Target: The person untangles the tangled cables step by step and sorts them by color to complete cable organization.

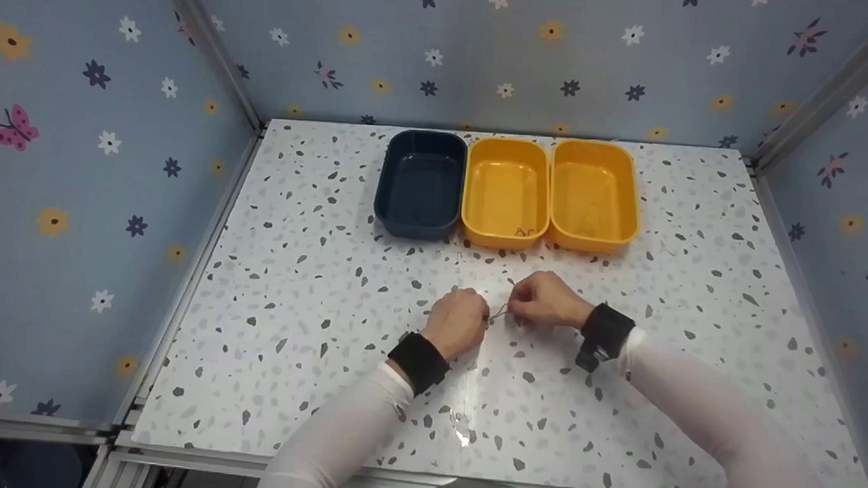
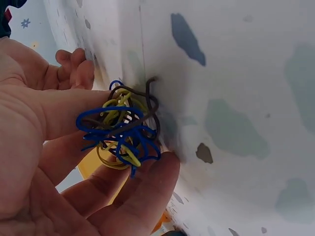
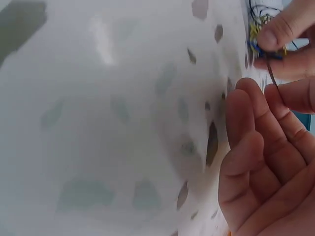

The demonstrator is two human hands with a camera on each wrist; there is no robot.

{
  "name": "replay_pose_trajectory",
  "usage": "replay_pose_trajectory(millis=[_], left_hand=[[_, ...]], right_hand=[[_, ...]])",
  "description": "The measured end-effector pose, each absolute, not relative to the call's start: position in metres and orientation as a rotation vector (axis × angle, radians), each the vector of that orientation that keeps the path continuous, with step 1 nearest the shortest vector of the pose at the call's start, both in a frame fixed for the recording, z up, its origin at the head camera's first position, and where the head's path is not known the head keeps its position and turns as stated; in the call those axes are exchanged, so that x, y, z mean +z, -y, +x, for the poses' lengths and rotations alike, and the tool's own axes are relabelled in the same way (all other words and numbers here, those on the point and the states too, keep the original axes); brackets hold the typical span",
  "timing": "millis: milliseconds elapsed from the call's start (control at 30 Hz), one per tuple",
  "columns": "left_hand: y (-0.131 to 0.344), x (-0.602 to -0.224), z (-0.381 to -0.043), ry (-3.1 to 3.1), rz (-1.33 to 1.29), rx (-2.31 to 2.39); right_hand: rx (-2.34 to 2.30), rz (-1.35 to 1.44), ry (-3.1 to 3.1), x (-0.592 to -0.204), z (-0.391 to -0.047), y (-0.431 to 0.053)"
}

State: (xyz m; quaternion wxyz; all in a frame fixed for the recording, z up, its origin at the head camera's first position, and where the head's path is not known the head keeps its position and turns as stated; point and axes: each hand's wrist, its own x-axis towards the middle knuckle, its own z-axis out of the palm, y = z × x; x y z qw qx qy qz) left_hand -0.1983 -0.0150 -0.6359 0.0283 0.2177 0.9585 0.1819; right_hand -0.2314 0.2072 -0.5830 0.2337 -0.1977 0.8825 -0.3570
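Note:
A tangled bundle of thin wires [image 2: 120,130] in blue, yellow and brown sits between the thumb and fingers of my left hand [image 1: 458,318], low over the speckled tabletop. In the head view, most of the bundle is hidden behind that hand. My right hand [image 1: 545,300] is just to the right and pinches a dark brown wire [image 3: 271,73] that runs out of the bundle. In the right wrist view, this wire stretches between the two hands, and the right hand's other fingers [image 3: 238,162] are loosely curled.
Beyond the hands, a navy bin [image 1: 386,199] and two yellow bins stand in a row. The middle yellow bin [image 1: 505,241] holds a few small dark wire pieces [image 1: 524,233]; the right yellow bin [image 1: 594,244] is beside it. Flowered panels [image 1: 484,58] enclose the table [image 1: 296,268].

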Motion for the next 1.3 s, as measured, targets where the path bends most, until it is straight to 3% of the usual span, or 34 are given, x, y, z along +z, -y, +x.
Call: replay_pose_trajectory(millis=[400, 633, 933, 1300], left_hand=[[0.015, -0.584, -0.181, -2.892, 0.651, 0.565], [0.014, -0.633, -0.197, -2.988, 0.679, 0.542], [0.014, -0.640, -0.197, -3.003, 0.668, 0.572], [0.016, -0.589, -0.180, -2.938, 0.631, 0.610]], right_hand=[[-1.062, -0.511, -2.481, -0.580, -0.229, -0.218], [-0.912, -0.729, -2.663, -0.583, -0.213, -0.201], [-0.760, -0.852, -2.690, -0.587, -0.197, -0.179], [-0.626, -0.952, -2.724, -0.580, -0.200, -0.186]])
